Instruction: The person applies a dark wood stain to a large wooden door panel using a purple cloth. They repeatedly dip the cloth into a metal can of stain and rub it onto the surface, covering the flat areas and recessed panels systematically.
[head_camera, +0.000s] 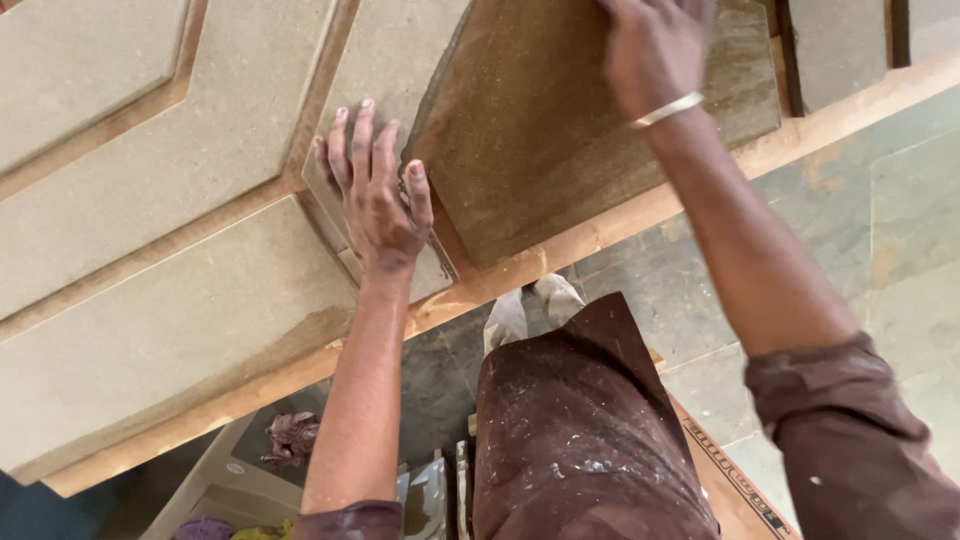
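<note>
Grey stone floor tiles show below the edge of the bench, and over them lies the big carved board you are leaning across, its raised panels cut apart by shallow grooves. Your left hand lies flat and open on a pale panel, fingers spread, gripping nothing, just beside the edge of the darker panel. Your right hand is pressed down on that darker panel near the top of the view; it looks closed over something, but you cannot tell what, since the fingers run out of view. Judging by colour, that brown panel has had its coat or rub-down, with a brownish smear also on the low edge of the long panel at your left. Nearly all the other panels are pale and dusty, so most of the board looks left to do. Your stained apron hangs below.
</note>
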